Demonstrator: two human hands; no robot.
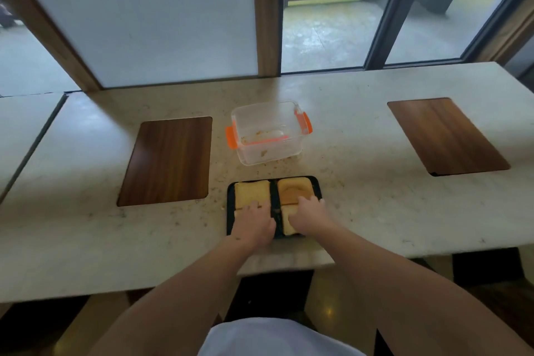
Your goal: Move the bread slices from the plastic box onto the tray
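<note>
— What is on the far left?
— A pale stone tabletop [86, 228] with little specks. A brown wooden board [166, 160] is set flat into it. Behind it is a big white panel [138, 14] in a wood frame.

— And in the middle?
— A clear plastic box [267, 133] with orange clips sits toward the window. Only crumbs are in it. Nearer the person is a black tray [316, 186]. The bread slices [251, 192] lie on it in two rows, side by side.

— What are the hands doing?
— The left hand [254, 225] lies flat on the near left slice, fingers spread, its grip wide and holding nothing. The right hand [310, 215] rests on the near right slice with fingers curled over it. I cannot tell if that grip pinches the bread.

— And to the right?
— A second wooden board [446, 136] sits in the tabletop, well apart from the tray. Behind it are glass windows [326, 32] showing a wet floor and a dark railing outside.
</note>
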